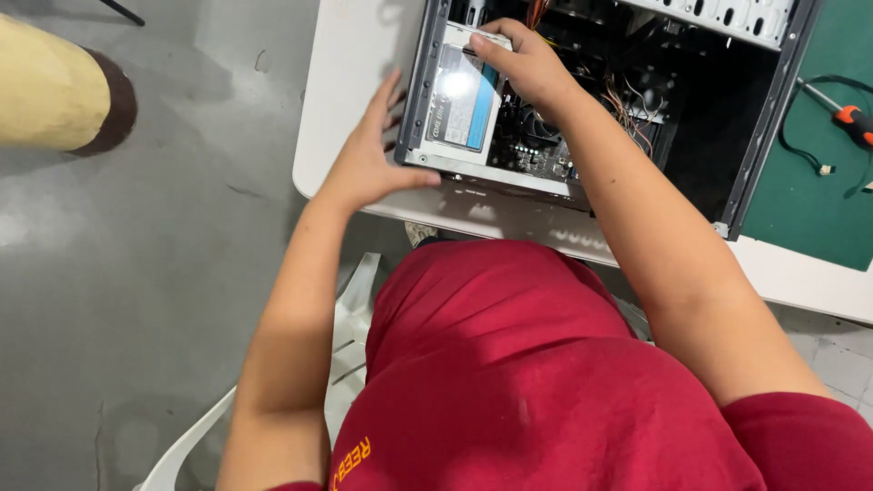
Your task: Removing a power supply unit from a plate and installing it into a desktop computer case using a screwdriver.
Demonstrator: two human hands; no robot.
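Observation:
An open computer case lies on its side on a white table. Inside its near corner sits a flat silver drive with a white and blue label. My right hand reaches into the case, its fingers resting on the drive's far edge. My left hand lies flat against the outer corner of the case, fingers spread, thumb along the bottom rim. Circuit boards and loose wires show deeper inside, partly hidden by my right forearm.
A green mat covers the table at the right, with an orange-handled screwdriver and a black cable on it. I sit on a white plastic chair. A beige and brown rounded object stands on the grey floor at the left.

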